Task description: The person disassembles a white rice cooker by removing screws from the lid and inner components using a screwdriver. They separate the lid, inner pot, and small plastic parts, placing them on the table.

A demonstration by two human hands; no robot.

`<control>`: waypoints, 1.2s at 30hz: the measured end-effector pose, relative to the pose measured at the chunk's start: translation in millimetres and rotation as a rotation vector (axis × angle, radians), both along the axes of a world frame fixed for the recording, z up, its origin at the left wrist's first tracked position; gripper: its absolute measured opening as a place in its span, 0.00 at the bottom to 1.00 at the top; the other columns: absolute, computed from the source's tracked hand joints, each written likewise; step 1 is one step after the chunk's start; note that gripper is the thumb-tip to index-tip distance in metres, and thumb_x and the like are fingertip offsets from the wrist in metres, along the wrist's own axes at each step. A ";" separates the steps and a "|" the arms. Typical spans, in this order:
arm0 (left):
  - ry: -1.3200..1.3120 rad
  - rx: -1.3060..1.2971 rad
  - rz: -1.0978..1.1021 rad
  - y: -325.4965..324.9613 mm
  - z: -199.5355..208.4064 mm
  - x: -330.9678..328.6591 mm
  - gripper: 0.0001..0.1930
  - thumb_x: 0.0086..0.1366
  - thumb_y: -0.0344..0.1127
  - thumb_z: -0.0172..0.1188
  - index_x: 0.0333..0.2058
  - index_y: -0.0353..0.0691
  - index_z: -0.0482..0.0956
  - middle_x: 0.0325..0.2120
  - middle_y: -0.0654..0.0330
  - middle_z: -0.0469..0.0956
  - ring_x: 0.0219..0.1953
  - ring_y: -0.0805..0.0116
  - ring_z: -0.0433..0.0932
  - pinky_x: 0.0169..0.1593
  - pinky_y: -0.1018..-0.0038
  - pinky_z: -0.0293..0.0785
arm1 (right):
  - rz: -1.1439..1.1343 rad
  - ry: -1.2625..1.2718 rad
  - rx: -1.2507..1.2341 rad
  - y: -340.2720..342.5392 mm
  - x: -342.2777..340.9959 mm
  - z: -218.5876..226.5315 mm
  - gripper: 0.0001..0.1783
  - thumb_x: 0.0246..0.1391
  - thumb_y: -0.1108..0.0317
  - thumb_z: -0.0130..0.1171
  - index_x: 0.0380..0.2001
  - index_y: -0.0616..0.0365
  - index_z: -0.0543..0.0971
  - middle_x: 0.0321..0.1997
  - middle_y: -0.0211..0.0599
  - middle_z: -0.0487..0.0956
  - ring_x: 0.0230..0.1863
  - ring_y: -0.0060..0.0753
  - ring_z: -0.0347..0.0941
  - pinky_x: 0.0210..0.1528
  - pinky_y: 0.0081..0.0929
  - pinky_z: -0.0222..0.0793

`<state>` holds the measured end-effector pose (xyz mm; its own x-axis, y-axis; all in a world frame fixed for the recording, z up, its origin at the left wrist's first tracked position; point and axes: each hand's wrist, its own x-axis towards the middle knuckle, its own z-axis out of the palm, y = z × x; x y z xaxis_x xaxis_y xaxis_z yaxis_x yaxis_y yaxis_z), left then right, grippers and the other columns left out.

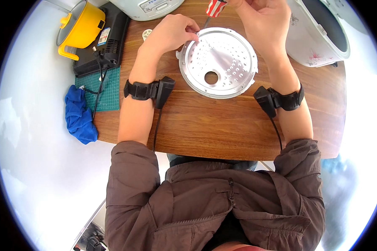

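A round silver metal disc (215,90) with a raised rim, many small dimples and one large hole lies on the wooden table. My left hand (169,35) bends over its upper-left rim, thumb and fingers drawn together at the edge. Whatever lies between those fingertips is too small or hidden to tell. In my right hand (268,25), above the disc's far side, is a screwdriver (215,8) with a red-and-white striped handle. Its thin shaft slants down toward the rim near my left fingertips; the tip's contact cannot be made out.
A white appliance body (312,37) with a flower pattern stands at the right, its lid raised. Another pale appliance (148,10) is at the back. Leftward are a yellow pot (79,25) on a black device (113,33), a green cutting mat (111,98), cables and a blue cloth (79,117).
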<state>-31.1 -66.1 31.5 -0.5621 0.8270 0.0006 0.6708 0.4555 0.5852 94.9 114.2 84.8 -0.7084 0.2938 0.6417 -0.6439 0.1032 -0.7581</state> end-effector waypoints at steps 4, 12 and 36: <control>-0.179 0.041 -0.006 11.6 1.0 7.8 0.13 0.59 0.34 0.72 0.40 0.32 0.87 0.26 0.59 0.85 0.25 0.75 0.81 0.29 0.76 0.76 | 0.000 -0.017 0.008 -2.9 -7.2 0.6 0.24 0.59 0.88 0.61 0.57 0.63 0.73 0.51 0.35 0.80 0.51 0.22 0.77 0.54 0.22 0.76; -0.094 0.146 -0.061 19.4 -2.9 21.0 0.12 0.58 0.34 0.73 0.39 0.34 0.87 0.31 0.57 0.87 0.31 0.72 0.84 0.36 0.75 0.80 | -0.115 -0.143 0.120 -6.1 6.2 12.0 0.22 0.57 0.87 0.63 0.55 0.63 0.78 0.46 0.30 0.81 0.47 0.18 0.77 0.51 0.20 0.76; -0.079 0.126 -0.066 17.6 -3.6 21.2 0.09 0.60 0.33 0.69 0.38 0.36 0.88 0.29 0.53 0.86 0.28 0.63 0.84 0.35 0.69 0.79 | -0.302 -0.058 0.413 -9.7 10.5 24.3 0.23 0.48 0.75 0.75 0.49 0.59 0.82 0.35 0.31 0.79 0.37 0.23 0.75 0.40 0.22 0.73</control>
